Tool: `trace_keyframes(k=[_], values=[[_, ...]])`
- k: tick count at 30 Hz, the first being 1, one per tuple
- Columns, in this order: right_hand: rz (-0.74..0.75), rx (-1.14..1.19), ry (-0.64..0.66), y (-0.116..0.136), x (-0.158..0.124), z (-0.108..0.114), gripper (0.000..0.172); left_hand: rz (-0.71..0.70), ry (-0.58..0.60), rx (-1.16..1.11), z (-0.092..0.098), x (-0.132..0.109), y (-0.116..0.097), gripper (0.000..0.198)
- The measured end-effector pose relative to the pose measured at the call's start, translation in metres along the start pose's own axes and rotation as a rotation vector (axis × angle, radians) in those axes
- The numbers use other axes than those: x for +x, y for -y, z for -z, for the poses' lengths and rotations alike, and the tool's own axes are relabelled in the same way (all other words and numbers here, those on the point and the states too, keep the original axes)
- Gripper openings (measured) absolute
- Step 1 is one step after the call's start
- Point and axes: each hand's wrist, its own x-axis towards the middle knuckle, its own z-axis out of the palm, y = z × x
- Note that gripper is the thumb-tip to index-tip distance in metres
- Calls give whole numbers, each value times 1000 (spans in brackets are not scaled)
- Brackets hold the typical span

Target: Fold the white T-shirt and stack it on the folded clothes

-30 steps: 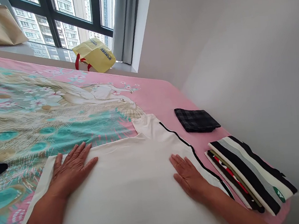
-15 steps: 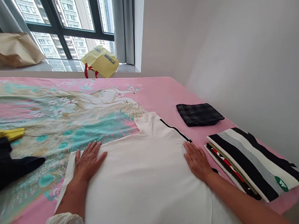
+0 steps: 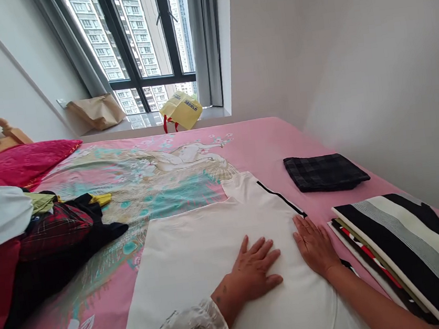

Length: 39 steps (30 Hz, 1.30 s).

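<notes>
A white shirt [image 3: 197, 246] with a black stripe along one shoulder lies spread flat on the bed. My left hand [image 3: 254, 267] rests palm down near the middle of the shirt, fingers spread. Close by on the right, my right hand [image 3: 314, 243] presses flat on the shirt just below the black stripe, its fingers stretched out. Neither hand grips anything. The shirt's lower part runs out of view at the bottom of the picture.
A folded dark checked cloth [image 3: 325, 172] and a stack of folded clothes [image 3: 415, 248] lie to the right, by the wall. Unfolded clothes [image 3: 56, 230] are heaped at left, before a red pillow [image 3: 25, 163]. A yellow bag [image 3: 182, 109] and paper bag [image 3: 98, 112] stand by the window.
My left hand has moved right, from the shirt's left edge to its middle. My right hand stays near the black stripe. The view has turned left, showing more of the clothes heap and pillow.
</notes>
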Motion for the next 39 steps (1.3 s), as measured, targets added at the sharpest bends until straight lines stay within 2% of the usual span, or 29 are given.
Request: trace_keyframes(k=[1, 3, 6, 8, 10, 11, 13, 15, 17, 19, 20, 22, 23, 25, 28, 30, 32, 33, 34, 36, 37, 39], values=[[5, 1, -6, -1, 0, -1, 54, 62, 13, 15, 0, -10, 14, 68], [17, 0, -22, -2, 0, -3, 54, 282, 7, 92, 10, -39, 58, 73], [29, -7, -43, -3, -1, -6, 55, 715, -18, 227, 45, -95, 139, 71], [32, -7, -59, -3, -1, -7, 54, 936, -56, 287, 70, -123, 183, 71], [31, -6, -75, -3, -1, -7, 54, 1067, -67, 289, 88, -134, 208, 72], [32, -5, -82, -2, -1, -7, 54, 1117, -78, 294, 93, -133, 212, 72], [34, -4, -89, -2, 0, -7, 54, 1173, -117, 329, 94, -116, 202, 69], [37, -6, -88, -2, 0, -8, 54, 1072, -144, 359, 81, -90, 171, 66], [36, -12, -87, -2, 0, -8, 54, 716, -100, 303, 60, -64, 126, 65], [32, -15, -87, -3, 0, -9, 55, 330, -2, 180, 37, -45, 80, 65], [31, -14, -86, -4, 0, -10, 55, 201, 35, 127, 28, -40, 61, 67], [30, -7, -78, -5, -1, -10, 55, 122, 59, 72, 17, -42, 41, 70], [32, -3, -74, -5, -1, -10, 55, 160, 61, 70, 17, -50, 41, 72], [37, 4, -72, -6, -1, -10, 55, 344, 56, 106, 23, -79, 56, 73], [40, 10, -73, -6, -2, -9, 55, 717, 45, 207, 40, -154, 97, 70], [39, 11, -68, -6, -3, -7, 55, 884, 65, 275, 52, -208, 118, 69], [33, 10, -59, -5, -3, -5, 56, 990, 87, 324, 62, -248, 125, 67], [29, 10, -55, -4, -3, -4, 56, 1043, 85, 342, 65, -257, 123, 65], [25, 9, -52, -4, -3, -3, 56, 1098, 66, 362, 66, -259, 117, 64], [20, 10, -50, -3, -3, -2, 55, 1142, -11, 388, 64, -239, 94, 61], [20, 11, -50, -3, -3, -1, 55, 1115, -59, 391, 59, -220, 78, 60], [18, 15, -45, -3, -4, 1, 54, 899, -110, 327, 46, -177, 40, 59]])
